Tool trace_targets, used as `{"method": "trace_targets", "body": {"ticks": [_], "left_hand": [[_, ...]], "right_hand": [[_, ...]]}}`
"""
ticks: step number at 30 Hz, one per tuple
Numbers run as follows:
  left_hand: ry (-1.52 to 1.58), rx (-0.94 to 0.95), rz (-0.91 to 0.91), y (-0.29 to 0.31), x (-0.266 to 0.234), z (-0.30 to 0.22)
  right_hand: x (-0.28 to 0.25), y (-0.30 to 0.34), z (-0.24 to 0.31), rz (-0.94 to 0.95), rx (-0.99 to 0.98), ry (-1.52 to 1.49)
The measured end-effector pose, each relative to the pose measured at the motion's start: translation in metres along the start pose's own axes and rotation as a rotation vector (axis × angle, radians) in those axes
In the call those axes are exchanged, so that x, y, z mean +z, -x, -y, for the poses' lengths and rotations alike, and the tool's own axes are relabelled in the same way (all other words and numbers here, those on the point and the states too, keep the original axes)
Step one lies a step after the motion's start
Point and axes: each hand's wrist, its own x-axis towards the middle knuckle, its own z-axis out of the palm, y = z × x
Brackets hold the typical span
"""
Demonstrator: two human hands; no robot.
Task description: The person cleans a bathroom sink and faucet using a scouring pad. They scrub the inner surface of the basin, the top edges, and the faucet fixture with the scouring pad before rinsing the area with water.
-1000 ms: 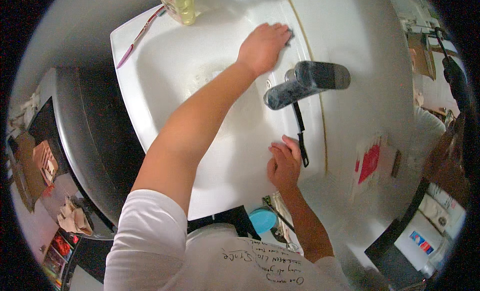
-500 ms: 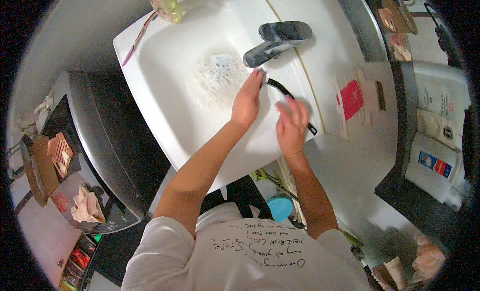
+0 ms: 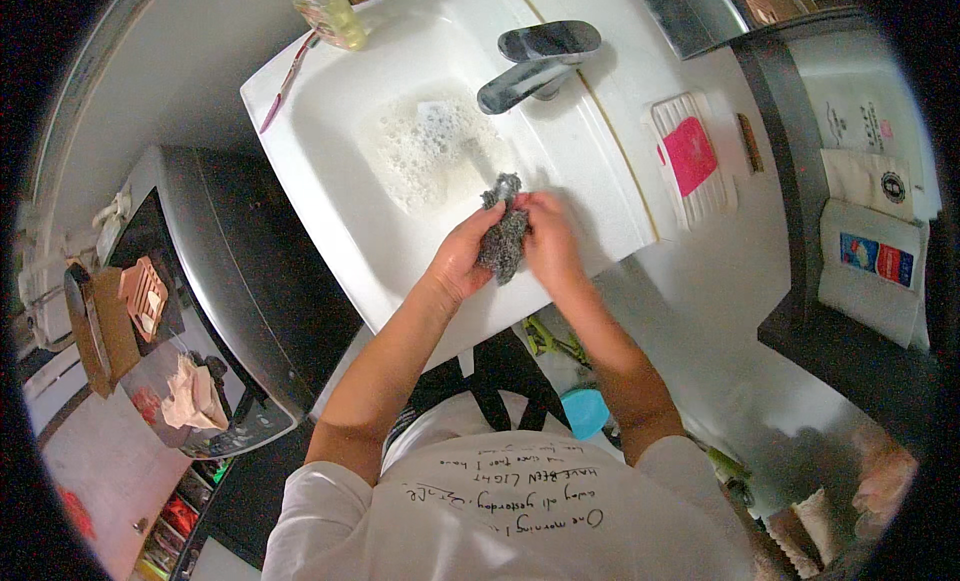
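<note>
Over the near side of a white sink (image 3: 330, 221), both my hands hold a grey, shaggy scrubber (image 3: 503, 243); its exact kind is unclear. My left hand (image 3: 464, 256) grips it from the left, thumb on top. From the right, my right hand (image 3: 550, 239) closes on its upper edge, slightly blurred, with most fingertips hidden. Foamy water (image 3: 425, 141) lies in the basin beyond, with a pale bluish patch in the suds. A dark tap (image 3: 540, 66) stands on the ledge above my hands, apart from them.
A yellowish bottle (image 3: 335, 23) and a red toothbrush (image 3: 290, 81) sit along the sink's far-left rim. Right of the sink are a white rack with a pink piece (image 3: 690, 156) and a dark shelf (image 3: 830, 366). A dark, silver-edged appliance (image 3: 215, 271) stands left.
My left hand has come back from below the tap, and my right hand has moved left to meet it. The grey scrubber now shows between them; the long black handle seen earlier is out of sight.
</note>
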Motion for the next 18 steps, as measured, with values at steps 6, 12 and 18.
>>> {"method": "trace_targets", "body": {"ticks": [6,12,18], "left_hand": [[-0.068,0.193,-0.115,0.005,-0.014,-0.002],[-0.172,0.141,-0.101,0.006,0.010,0.001],[-0.332,0.225,-0.102,0.018,0.013,-0.007]], "right_hand": [[0.009,0.009,0.029,0.036,0.179,-0.539],[0.001,0.006,0.016,-0.025,0.001,-0.279],[-0.056,-0.032,-0.014,-0.411,-0.022,0.187]]}}
